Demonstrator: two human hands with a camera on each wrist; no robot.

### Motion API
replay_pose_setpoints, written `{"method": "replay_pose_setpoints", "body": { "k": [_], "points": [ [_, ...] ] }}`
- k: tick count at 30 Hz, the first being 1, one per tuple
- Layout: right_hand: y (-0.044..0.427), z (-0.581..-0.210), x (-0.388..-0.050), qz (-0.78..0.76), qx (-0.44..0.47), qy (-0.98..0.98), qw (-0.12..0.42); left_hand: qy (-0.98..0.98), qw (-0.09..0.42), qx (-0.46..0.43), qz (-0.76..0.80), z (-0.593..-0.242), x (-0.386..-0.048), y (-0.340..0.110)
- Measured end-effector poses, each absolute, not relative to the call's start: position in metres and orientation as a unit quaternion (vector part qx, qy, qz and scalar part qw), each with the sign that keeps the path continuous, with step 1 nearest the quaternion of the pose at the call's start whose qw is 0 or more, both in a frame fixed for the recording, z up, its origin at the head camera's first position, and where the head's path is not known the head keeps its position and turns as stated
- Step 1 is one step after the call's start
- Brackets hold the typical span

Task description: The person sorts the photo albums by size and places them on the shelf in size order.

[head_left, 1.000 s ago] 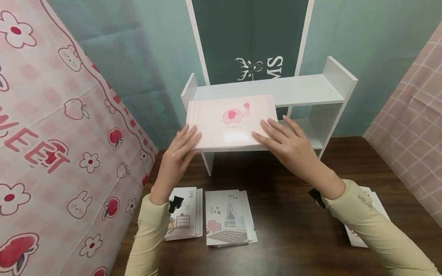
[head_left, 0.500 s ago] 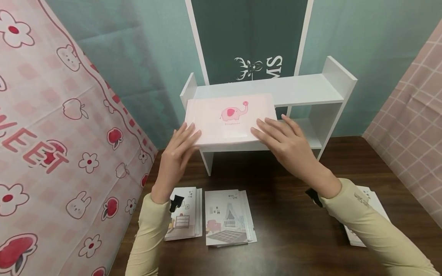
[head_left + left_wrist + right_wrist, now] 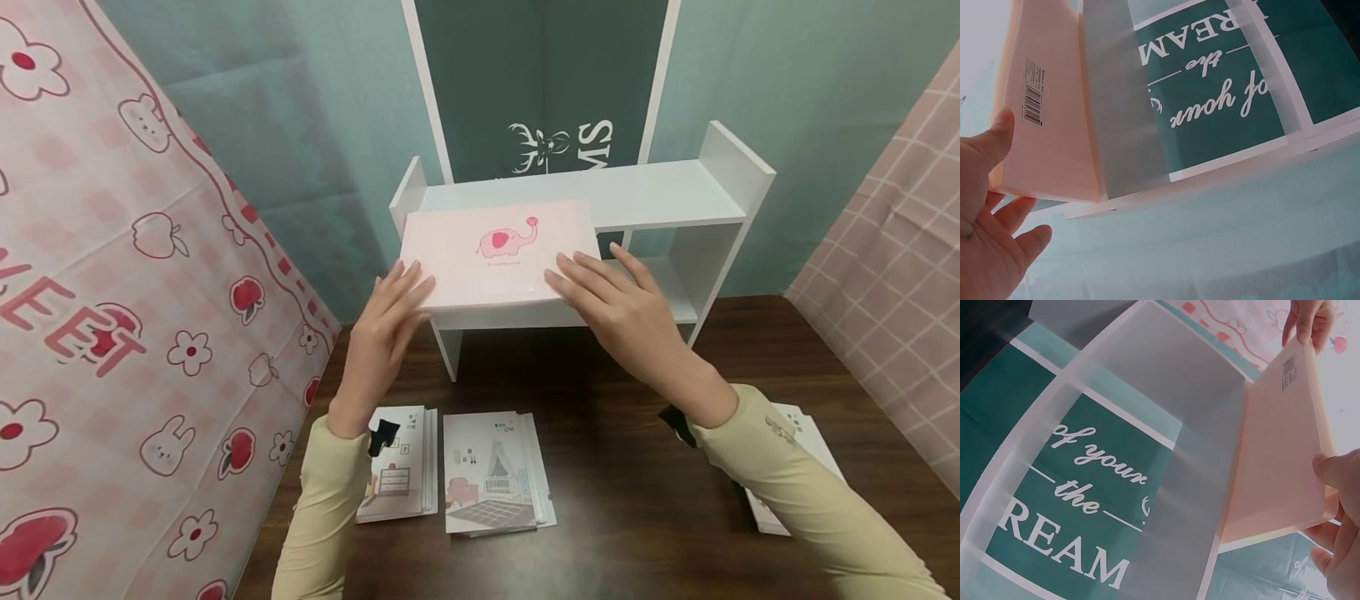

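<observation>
A pink notebook (image 3: 450, 250) with an elephant on its cover is held flat at the front of the white shelf (image 3: 660, 196), its far edge over or against the top board. My left hand (image 3: 381, 333) grips its near left corner, fingers on the cover. In the left wrist view the thumb of that hand (image 3: 988, 250) presses the underside, which bears a barcode. My right hand (image 3: 630, 308) grips the near right corner the same way, its thumb underneath in the right wrist view. Whether this is one thick notebook or a stack, I cannot tell.
Two stacks of white illustrated booklets, a left stack (image 3: 401, 462) and a middle stack (image 3: 495, 471), lie on the dark wooden table (image 3: 622, 500). Another stack (image 3: 813, 442) is partly under my right sleeve. A patterned pink cloth (image 3: 150, 333) hangs at the left; a checked one (image 3: 892, 250) hangs right.
The pink notebook has moved slightly away from me, its near edge rising a little in view. Both hands have kept their hold.
</observation>
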State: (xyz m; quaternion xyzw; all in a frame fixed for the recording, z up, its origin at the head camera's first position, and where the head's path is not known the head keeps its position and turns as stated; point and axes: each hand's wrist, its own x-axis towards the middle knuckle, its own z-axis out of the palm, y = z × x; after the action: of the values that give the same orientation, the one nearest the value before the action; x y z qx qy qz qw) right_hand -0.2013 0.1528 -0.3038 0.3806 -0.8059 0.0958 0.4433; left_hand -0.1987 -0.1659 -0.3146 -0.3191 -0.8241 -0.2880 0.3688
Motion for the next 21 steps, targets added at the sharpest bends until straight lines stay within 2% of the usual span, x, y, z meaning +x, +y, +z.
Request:
{"method": "replay_pose_setpoints", "body": {
  "k": [21],
  "points": [
    [0.1487, -0.3023, -0.2049, 0.139, 0.365, -0.812, 0.434, -0.824, 0.361, -0.312, -0.304, -0.3105, -0.2031, -0.1626]
  ]
}}
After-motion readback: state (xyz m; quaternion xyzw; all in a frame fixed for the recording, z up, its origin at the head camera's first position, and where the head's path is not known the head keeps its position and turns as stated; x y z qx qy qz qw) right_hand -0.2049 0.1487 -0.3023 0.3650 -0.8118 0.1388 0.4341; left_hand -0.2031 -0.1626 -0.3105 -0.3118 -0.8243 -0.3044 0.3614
